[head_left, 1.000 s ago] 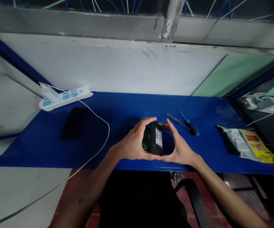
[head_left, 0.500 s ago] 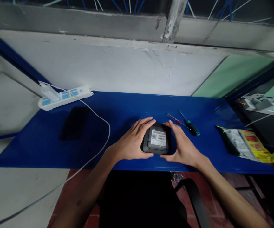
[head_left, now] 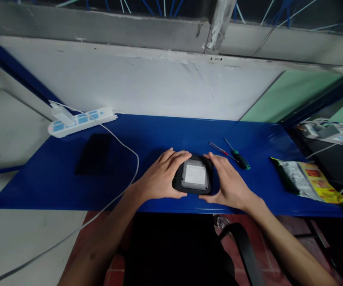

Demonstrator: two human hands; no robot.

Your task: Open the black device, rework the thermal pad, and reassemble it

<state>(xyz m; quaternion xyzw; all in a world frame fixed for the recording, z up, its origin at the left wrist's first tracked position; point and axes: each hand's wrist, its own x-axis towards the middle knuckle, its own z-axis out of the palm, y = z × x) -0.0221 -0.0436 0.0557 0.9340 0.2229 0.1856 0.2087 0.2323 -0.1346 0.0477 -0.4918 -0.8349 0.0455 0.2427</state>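
Observation:
A small black square device (head_left: 194, 175) with rounded corners and a pale printed label on its upper face is between my two hands, above the blue table near its front edge. My left hand (head_left: 167, 174) wraps the device's left side, thumb at the near edge and fingers at the far edge. On the other side, my right hand (head_left: 228, 180) grips it with the thumb near and the fingers far. The label's print is washed out by glare. What lies under the device is hidden.
Beyond my right hand lie a green-handled screwdriver (head_left: 240, 159) and a thin red-and-clear screwdriver (head_left: 222, 151). A yellow and silver packet (head_left: 310, 179) is at the right. On the left are a dark flat object (head_left: 93, 154), a power strip (head_left: 83, 121) and a white cable (head_left: 124, 145) crossing the blue table (head_left: 159, 131).
The device has tilted slightly, and glare now covers its label, which was readable as print and a code before. My left hand has shifted a little to the left with it.

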